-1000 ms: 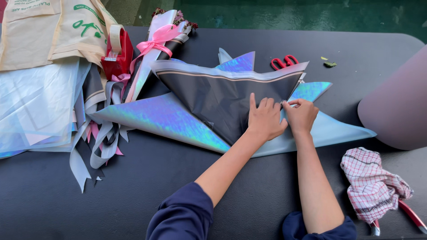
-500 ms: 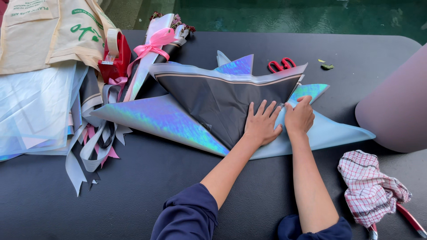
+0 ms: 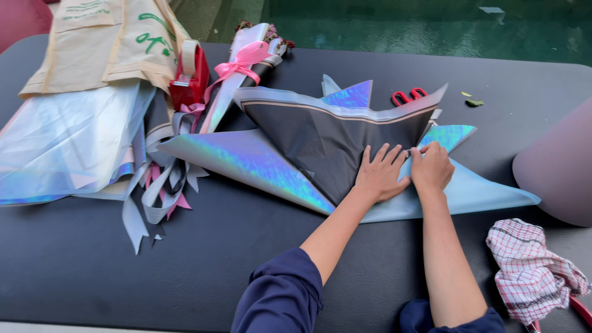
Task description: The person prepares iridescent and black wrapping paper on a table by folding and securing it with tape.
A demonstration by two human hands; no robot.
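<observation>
The left hand (image 3: 379,174) lies flat with the fingers spread on the dark wrapping sheet (image 3: 327,142), and it grips nothing; the right hand (image 3: 431,168) is just beside it, with the fingers curled down on the edge of the same sheet, and it seems to pinch the fold, but the fingertips are hidden, so I cannot tell for sure. The dark sheet lies on the iridescent sheets (image 3: 246,157), in the middle of the black surface (image 3: 185,265); red scissors (image 3: 408,95) show just behind the upper edge of the sheets. At the left are a wrapped bouquet with a pink bow (image 3: 243,61), a red tape dispenser (image 3: 188,77), grey and pink ribbons (image 3: 157,191) and a beige bag (image 3: 111,43); a checked cloth (image 3: 530,271) lies at the right, well apart from the hands.
</observation>
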